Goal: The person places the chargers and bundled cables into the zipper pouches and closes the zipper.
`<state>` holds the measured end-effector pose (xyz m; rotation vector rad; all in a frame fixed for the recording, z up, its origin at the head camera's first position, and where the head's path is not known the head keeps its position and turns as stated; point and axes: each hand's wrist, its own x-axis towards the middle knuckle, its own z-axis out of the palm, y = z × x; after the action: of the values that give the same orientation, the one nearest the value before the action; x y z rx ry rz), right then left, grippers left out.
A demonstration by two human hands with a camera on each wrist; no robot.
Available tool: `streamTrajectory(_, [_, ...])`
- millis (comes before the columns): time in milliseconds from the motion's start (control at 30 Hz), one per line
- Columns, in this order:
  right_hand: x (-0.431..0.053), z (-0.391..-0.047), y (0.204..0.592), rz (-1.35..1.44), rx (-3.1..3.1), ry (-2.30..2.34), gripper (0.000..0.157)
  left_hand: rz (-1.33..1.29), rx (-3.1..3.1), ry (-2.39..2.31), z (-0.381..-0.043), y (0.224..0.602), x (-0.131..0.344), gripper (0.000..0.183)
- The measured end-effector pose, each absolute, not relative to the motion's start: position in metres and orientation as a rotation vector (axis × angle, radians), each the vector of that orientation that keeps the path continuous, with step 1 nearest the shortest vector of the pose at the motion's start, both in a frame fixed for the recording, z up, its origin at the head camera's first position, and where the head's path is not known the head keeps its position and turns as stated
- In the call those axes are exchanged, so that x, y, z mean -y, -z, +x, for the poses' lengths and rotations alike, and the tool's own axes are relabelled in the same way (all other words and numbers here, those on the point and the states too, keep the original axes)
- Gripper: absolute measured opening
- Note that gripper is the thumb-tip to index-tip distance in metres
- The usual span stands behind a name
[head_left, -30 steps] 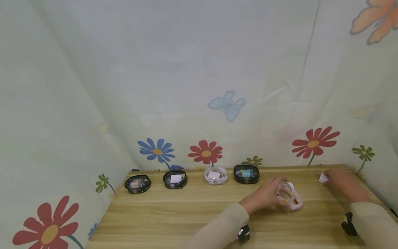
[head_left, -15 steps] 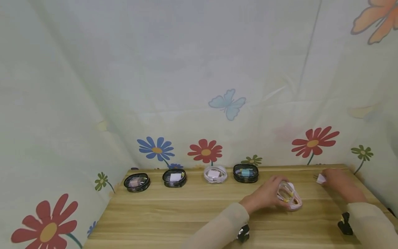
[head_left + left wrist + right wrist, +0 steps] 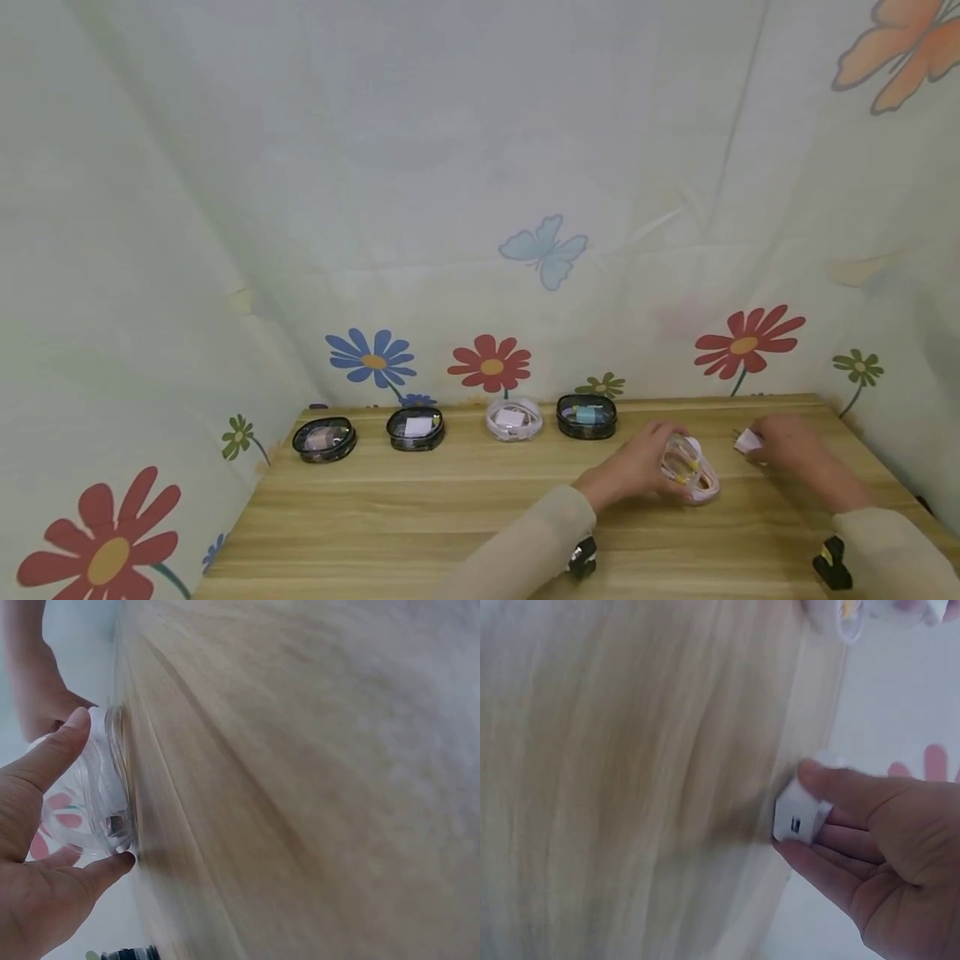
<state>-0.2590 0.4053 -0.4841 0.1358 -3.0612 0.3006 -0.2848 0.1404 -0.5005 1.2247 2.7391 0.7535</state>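
On the right half of the table my left hand [image 3: 628, 463] grips a clear oval pouch with white trim [image 3: 703, 487], its transparent flap tipped up. A coiled cable shows inside the pouch. In the left wrist view, the thumb and fingers span the clear pouch [image 3: 96, 784], with a metal cable end near its lower edge. My right hand [image 3: 798, 457], to the right of the pouch, pinches a white charger plug [image 3: 747, 441] whose prongs point left. The right wrist view shows the port on the charger plug [image 3: 796, 813], held between thumb and fingertips close over the wood.
Along the back edge stand two black-trimmed clear pouches [image 3: 324, 439] [image 3: 416, 428], a white-trimmed pouch [image 3: 513, 419] and another black-trimmed pouch [image 3: 587, 417]. Each has a small adapter inside. A flowered cloth [image 3: 420, 208] hangs behind the wooden table [image 3: 420, 525].
My right hand has drawn the charger plug leftward, closer to the pouch. My left hand keeps hold of the pouch in about the same place. The head view has shifted slightly.
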Motion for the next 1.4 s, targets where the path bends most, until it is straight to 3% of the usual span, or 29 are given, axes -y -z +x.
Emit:
streamTrajectory(600, [-0.357, -0.235, 0.454, 0.278, 2.980, -0.324, 0.029, 1.239, -2.726, -0.747, -0.287, 0.496, -0.141, 0.086])
streamTrajectory(1400, [-0.332, -0.228, 0.462, 0.491, 2.904, -0.366, 0.024, 1.212, -2.701, -0.831, -0.284, 0.497, -0.137, 0.086])
